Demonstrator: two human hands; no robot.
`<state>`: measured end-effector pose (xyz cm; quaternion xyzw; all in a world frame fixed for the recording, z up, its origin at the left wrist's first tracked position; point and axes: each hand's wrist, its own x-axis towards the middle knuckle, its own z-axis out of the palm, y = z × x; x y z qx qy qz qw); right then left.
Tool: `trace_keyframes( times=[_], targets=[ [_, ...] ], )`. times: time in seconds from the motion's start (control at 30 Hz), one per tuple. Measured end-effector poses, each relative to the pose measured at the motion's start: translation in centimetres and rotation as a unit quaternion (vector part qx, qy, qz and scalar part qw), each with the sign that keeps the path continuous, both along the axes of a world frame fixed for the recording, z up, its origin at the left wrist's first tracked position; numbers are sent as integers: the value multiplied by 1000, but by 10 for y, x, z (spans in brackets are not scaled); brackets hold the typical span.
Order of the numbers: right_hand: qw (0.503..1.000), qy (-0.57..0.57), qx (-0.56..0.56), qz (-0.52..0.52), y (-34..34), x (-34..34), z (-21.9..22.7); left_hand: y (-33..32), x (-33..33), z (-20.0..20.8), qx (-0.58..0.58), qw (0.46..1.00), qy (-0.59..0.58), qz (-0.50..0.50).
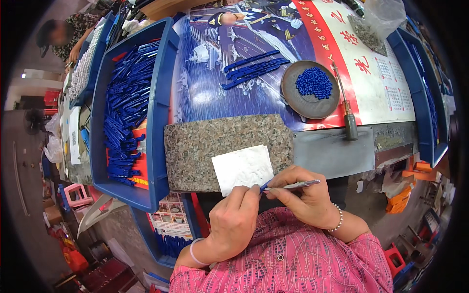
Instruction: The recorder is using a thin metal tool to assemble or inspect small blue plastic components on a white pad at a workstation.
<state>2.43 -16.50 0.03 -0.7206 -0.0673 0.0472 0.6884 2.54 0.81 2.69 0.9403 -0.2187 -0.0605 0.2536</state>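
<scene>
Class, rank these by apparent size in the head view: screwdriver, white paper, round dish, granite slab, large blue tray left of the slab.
Largest to smallest:
1. Large blue tray
2. Granite slab
3. Round dish and white paper: too alike to rank
4. Screwdriver

Shirt (281, 268) at 6 o'clock: pink, wavy lines, dots. Centre slab (193, 151): grey-brown speckle. Paper (242, 166): white. Small piece (265, 186): blue. Tool (302, 184): silver-grey. Tray (162, 107) at 9: blue.
</scene>
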Motion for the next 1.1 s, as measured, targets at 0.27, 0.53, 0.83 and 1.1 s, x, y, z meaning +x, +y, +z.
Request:
trace_keyframes(
  times=[0.27,0.53,0.83,1.1],
  targets=[
    [999,40,17,11,1,3,0,3,3,-7,-16,999,-43,-13],
    [1000,25,7,-10,3,-1,-1,2,2,-1,-21,1000,20,6],
    [999,-1,-45,-17,3,0,4,2,3,-2,-22,999,22,9],
    [994,-22,-106,26,2,9,11,3,3,-4,-23,1000,17,2]
  ],
)
